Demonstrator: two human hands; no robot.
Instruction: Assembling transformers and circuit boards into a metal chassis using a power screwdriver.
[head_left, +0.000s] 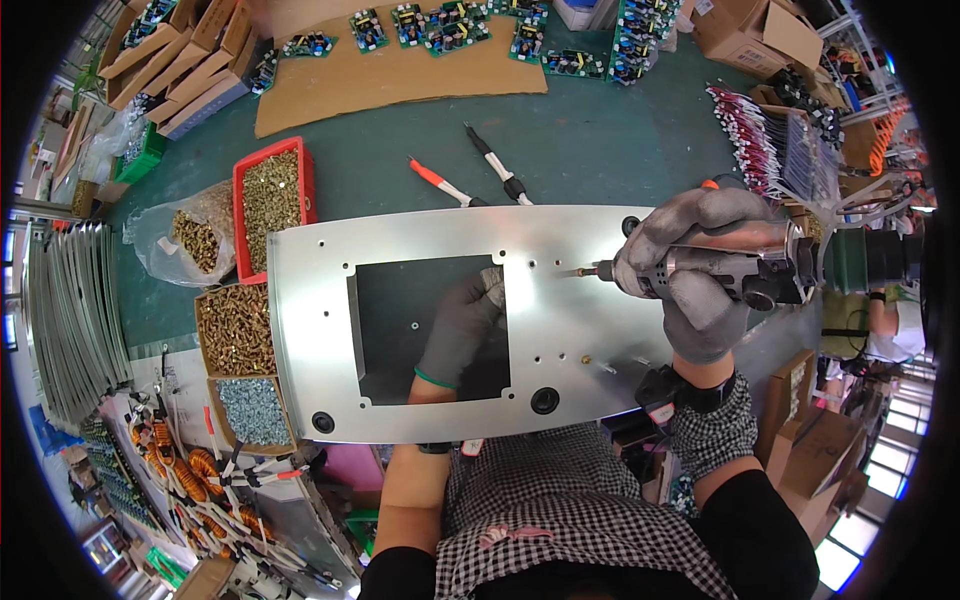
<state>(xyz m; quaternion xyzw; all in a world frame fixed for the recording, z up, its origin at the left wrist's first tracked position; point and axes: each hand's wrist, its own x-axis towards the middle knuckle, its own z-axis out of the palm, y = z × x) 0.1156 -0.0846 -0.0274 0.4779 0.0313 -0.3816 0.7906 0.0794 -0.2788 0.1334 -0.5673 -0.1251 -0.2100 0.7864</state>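
A silver sheet-metal panel (pixel 430 232) with a big rectangular cutout, small holes and black grommets lies across the middle. My gloved left hand (pixel 462 325) reaches beneath it and shows through the cutout. Its fingertips go out of sight under the panel by the cutout's right edge, so its grip is hidden. In my gloved right hand (pixel 690 270) is a rivet nut gun (pixel 715 275), held sideways over the panel's right part. A brass-coloured piece (pixel 588 271) sits at its tip, pointing left. Another brass-coloured insert (pixel 587 359) is on the panel near the front.
Left of the panel stand a red bin (pixel 308 180) and a cardboard box (pixel 228 335) of brass-coloured inserts, plus a box of silver fasteners (pixel 250 410). Two cable leads (pixel 495 165) lie behind it. Circuit boards (pixel 455 30) line the far side; wire bundles (pixel 740 135) are at right.
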